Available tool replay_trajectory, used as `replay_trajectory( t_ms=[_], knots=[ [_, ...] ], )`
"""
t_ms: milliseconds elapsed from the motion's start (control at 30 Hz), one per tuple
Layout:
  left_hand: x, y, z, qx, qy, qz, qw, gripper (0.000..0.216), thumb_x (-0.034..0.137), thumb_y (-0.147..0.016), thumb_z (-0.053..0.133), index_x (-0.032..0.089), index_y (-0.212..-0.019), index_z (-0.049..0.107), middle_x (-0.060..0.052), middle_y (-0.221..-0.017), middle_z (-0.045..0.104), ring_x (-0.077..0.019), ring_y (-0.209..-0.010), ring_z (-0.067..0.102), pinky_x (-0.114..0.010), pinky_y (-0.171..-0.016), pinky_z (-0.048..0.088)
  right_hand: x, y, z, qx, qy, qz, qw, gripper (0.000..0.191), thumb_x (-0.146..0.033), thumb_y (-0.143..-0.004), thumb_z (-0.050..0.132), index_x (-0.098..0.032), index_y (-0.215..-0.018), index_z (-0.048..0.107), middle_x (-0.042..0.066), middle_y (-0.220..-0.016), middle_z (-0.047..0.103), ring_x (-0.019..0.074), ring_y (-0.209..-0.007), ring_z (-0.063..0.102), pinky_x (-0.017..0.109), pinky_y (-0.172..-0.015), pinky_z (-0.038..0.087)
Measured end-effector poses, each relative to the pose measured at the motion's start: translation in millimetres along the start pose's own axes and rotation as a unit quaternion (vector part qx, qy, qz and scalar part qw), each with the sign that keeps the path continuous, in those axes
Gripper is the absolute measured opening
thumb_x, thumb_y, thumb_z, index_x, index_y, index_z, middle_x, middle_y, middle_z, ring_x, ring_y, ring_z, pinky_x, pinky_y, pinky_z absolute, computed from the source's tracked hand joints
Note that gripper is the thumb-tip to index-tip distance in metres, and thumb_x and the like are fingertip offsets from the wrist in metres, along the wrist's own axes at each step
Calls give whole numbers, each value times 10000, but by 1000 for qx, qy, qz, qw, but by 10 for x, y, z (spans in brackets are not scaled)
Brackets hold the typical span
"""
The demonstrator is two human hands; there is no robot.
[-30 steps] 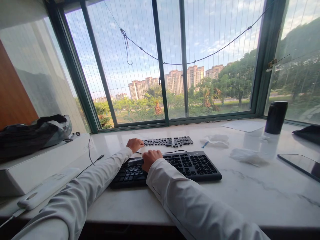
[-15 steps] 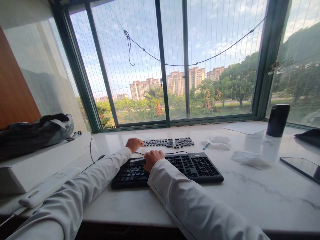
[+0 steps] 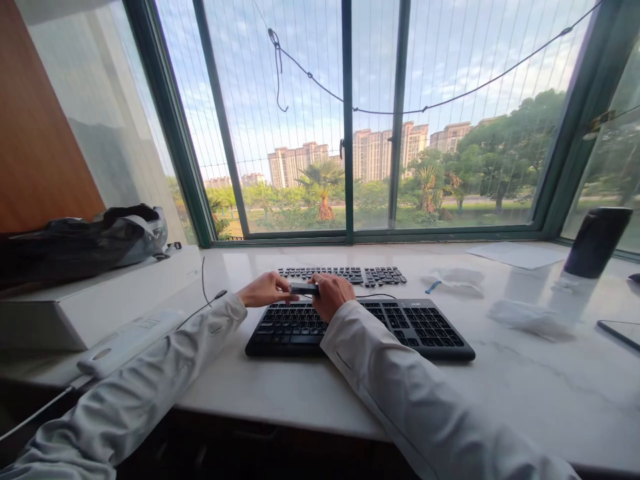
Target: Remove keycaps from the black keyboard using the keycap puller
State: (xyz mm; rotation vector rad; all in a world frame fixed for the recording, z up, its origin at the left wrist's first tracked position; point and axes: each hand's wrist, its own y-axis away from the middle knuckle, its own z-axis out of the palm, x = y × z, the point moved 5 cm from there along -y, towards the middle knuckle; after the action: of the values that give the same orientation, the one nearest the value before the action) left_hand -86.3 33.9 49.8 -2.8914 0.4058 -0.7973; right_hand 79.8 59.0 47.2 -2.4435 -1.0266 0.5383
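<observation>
A black keyboard (image 3: 440, 333) lies in front of me, with keys on its left part and bare sockets visible at its right. Over its back edge my right hand (image 3: 334, 295) grips a short dark bar-shaped object (image 3: 304, 289), whose exact kind I cannot make out. My left hand (image 3: 270, 290) is closed in a pinch at the left end of that object; what sits between its fingertips is too small to tell. Loose black keycaps (image 3: 385, 275) are laid out in rows behind the keyboard, partly hidden by my hands.
To the left are a white box (image 3: 100, 293) with a black bag (image 3: 85, 243) on it and a white power strip (image 3: 130, 340). At right lie crumpled clear plastic (image 3: 530, 319), paper (image 3: 517, 253), a black cylinder (image 3: 597, 241) and a phone (image 3: 620, 333). A window stands behind.
My left hand has come back from the loose keycaps to the dark object. My right hand has lifted that object off the keys toward the keyboard's back edge. The view has shifted.
</observation>
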Motion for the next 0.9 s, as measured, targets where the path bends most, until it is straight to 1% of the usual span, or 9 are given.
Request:
replay_trajectory(
  t_ms=[233,300,367,433,533,600,667,767,900],
  knots=[
    [-38,135,145,-30,38,12,999,450,563,-670,679,145,-807,776,-43,-704,694,-124,-648,532,-226,-574,359,209,-80,9,39,-19,74,996,189,-248,-830,485,-250,-932,645,42,-888,697,208,-839,616,297,-744,373],
    [-33,166,157,-34,45,13,998,435,559,-654,696,161,-807,781,-40,-705,693,-127,-665,541,-227,-588,364,244,-105,9,64,-77,83,992,164,-283,-833,499,-232,-859,653,39,-791,679,206,-782,602,296,-719,370],
    [-43,192,171,-35,58,10,998,425,554,-644,708,174,-819,784,-39,-704,695,-132,-677,551,-230,-601,372,270,-127,33,89,-203,98,970,254,-386,-852,497,-206,-749,643,31,-661,626,187,-688,566,283,-658,368],
    [-58,209,197,-46,72,7,996,423,546,-638,716,185,-849,783,-40,-720,702,-141,-699,567,-230,-615,380,271,-147,93,102,-372,121,915,400,-506,-846,494,-186,-629,595,11,-516,520,151,-549,485,268,-573,347],
    [-80,220,230,-63,78,1,995,434,546,-631,721,196,-881,779,-41,-752,719,-153,-729,589,-229,-624,387,197,-154,217,106,-599,169,776,473,-566,-804,538,-197,-518,469,-39,-406,361,91,-399,302,254,-457,260],
    [-87,225,241,-75,86,-2,994,438,549,-639,713,197,-891,778,-41,-778,730,-160,-753,604,-227,-646,398,83,-142,295,84,-699,191,684,487,-544,-807,545,-207,-493,389,-59,-381,298,76,-366,228,250,-421,212],
    [-94,229,248,-92,94,-6,991,437,548,-646,709,205,-908,775,-34,-791,737,-165,-771,613,-228,-676,408,-58,-121,356,39,-758,203,619,499,-517,-838,511,-210,-481,346,-65,-359,245,77,-356,200,245,-410,210],
    [-122,230,250,-109,103,-25,988,427,527,-641,721,217,-930,769,-19,-799,741,-174,-807,622,-233,-726,416,-226,-86,400,-15,-789,212,577,513,-486,-876,471,-206,-467,337,-65,-341,210,80,-357,186,235,-417,243],
    [-159,217,260,-118,121,-41,985,392,476,-633,742,223,-931,767,-4,-813,744,-180,-852,626,-231,-779,421,-336,-64,422,-48,-786,214,578,521,-494,-879,465,-205,-470,320,-64,-339,219,79,-362,178,229,-421,256]
  ],
)
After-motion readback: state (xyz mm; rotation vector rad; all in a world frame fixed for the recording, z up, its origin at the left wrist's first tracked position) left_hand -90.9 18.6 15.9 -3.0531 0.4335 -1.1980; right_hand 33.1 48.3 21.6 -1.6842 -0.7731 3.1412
